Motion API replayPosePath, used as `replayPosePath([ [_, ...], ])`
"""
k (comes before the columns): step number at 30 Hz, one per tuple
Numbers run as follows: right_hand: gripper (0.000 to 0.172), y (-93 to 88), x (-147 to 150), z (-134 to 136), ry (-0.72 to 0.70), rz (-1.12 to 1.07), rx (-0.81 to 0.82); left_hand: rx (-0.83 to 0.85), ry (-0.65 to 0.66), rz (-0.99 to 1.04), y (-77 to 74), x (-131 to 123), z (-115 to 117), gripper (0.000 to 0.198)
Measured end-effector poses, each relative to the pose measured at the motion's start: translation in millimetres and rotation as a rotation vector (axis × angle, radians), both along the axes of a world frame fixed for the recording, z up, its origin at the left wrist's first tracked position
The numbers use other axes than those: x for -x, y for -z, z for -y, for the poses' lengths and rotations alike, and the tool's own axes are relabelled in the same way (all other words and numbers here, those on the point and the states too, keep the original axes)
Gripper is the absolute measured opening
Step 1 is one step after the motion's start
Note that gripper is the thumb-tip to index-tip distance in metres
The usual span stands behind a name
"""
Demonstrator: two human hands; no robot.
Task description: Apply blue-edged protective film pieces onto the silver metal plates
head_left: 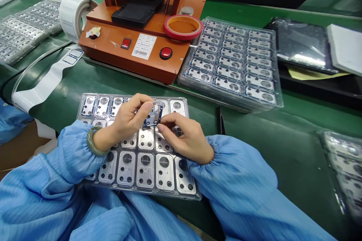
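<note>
A clear plastic tray [135,192] with rows of silver plates, each with a large round window and small dark rings, lies in front of me. Just above it, both hands hold one small plate with a blue edge [152,117]. My left hand [128,116], with a green bangle at the wrist, pinches its upper left side between thumb and fingers. At the plate's lower right edge my right hand [183,135] has its thumb and forefinger pressed together. Blue-edged plates [103,107] sit in the tray's upper left pockets.
An orange machine [113,52] stands behind the tray, with a red tape roll [183,28] on it. Stacked trays [232,60] lie to its right, a label roll [74,15] to its left. Black tweezers [221,122] and another tray [346,165] are at right.
</note>
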State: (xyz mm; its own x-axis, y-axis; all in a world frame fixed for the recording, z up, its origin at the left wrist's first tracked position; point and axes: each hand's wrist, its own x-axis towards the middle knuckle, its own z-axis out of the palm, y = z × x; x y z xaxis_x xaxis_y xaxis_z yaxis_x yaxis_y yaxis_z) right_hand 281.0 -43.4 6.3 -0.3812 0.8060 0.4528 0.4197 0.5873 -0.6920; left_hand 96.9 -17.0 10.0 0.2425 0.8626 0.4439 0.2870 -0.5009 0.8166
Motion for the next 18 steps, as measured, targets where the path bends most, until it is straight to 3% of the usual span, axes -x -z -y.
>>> replayPosePath([
  [7, 0.002, 2.8, -0.3, 0.2, -0.048, -0.008, -0.03, -0.053, -0.016, -0.047, 0.2, 0.7, -1.2, 0.023],
  [14, 0.003, 1.3, -1.3, 0.4, 0.014, -0.014, 0.022, -0.063, 0.087, -0.047, 4.9, 2.1, -2.8, 0.019],
  [18, 0.007, -1.6, -0.9, 1.1, 0.046, -0.018, 0.036, -0.031, 0.055, -0.086, 5.3, 0.7, -1.8, 0.015],
])
